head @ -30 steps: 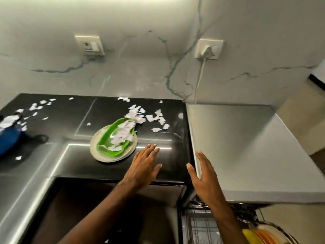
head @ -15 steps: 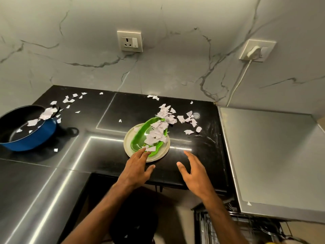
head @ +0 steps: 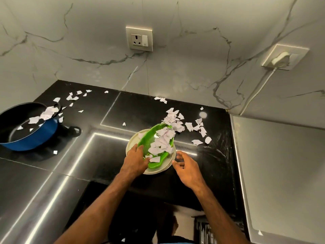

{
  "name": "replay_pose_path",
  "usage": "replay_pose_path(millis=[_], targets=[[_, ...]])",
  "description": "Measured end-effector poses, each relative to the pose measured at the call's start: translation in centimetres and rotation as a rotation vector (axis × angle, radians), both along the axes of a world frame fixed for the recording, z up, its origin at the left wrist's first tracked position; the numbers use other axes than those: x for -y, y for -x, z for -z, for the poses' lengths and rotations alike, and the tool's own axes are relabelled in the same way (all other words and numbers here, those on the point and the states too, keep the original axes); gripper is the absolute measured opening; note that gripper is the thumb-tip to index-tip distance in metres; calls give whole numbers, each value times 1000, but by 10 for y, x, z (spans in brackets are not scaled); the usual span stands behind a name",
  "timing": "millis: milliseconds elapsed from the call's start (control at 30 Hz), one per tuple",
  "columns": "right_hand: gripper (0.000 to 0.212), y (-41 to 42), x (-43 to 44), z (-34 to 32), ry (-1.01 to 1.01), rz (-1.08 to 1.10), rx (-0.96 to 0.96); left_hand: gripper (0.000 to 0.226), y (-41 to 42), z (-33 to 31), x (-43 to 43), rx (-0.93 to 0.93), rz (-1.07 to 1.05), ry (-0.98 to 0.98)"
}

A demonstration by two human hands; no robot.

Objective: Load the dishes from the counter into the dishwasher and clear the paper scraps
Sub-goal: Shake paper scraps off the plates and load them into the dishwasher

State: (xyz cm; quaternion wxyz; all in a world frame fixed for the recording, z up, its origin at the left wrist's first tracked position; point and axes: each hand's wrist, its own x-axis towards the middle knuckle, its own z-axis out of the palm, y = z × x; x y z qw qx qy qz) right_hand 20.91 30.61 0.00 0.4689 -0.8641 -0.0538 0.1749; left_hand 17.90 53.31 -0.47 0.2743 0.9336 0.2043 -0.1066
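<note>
Blue outside and dark inside, the pan (head: 26, 136) stands far left of the cream plate (head: 132, 140), and the frame edge cuts off its left part. Torn white paper scraps (head: 47, 112) lie in it and on the glossy black counter (head: 105, 155) around it. The left hand (head: 135, 161) covers the near left rim of the plate. Its fingers are nearly straight, a little spread, and rest on the rim and on the edge of the green dish (head: 148, 136). This dish is leaf-shaped and shiny. It lies on the plate, and a heap of scraps hides much of its bottom. Just right of the plate, the right hand (head: 188, 169) hovers with fingers wide and slightly bent, holding nothing. Whether its thumb touches the rim I cannot tell. More scraps lie behind and right of the plate. Nearer than the plate and to its right, a wire rack (head: 205, 231) is mostly hidden under a matte grey top (head: 281, 173).
</note>
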Motion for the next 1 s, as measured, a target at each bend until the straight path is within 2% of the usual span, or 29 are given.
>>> replay_pose_path(millis=[200,333,467,633,700,833,1000], targets=[[38,-48,-4,11,41,-7,-54,60,-28,7,-16,-60,-114,-71],[34,-69,-4,17,60,-45,-108,46,-40,11,-22,-66,-161,-91],[31,-84,-4,21,74,-71,-135,39,-47,17,-28,-75,-232,-25],[31,-101,-3,25,36,-45,-130,26,-50,26,-39,-96,-302,154],[26,-110,0,26,27,-24,-128,25,-50,30,-43,-59,-341,193],[24,-123,3,29,56,-7,-116,14,-42,33,-62,92,-550,374],[26,-120,-17,29,169,-93,-101,8,-22,30,-100,216,-727,431]])
